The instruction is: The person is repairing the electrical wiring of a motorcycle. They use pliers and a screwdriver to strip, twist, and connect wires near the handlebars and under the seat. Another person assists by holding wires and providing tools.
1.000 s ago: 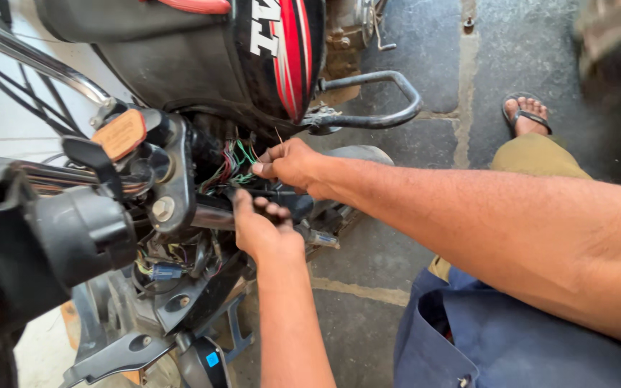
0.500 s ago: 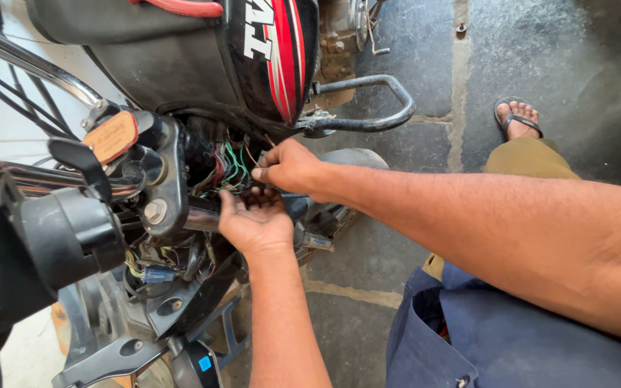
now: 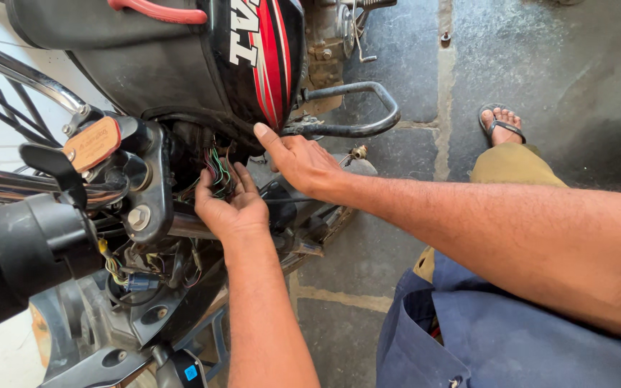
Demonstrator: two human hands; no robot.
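The left hand (image 3: 230,208) cups thin, bendy wires (image 3: 217,172) (easy to snap); the right hand (image 3: 300,159) rests open.

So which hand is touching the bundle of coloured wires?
The left hand, fingers curled at the wires; the right hand rests farther right, near the tank.

Floor of dark, worn stone slabs (image 3: 576,65) with pale mortar joints (image 3: 443,108), lay lit by daylight.
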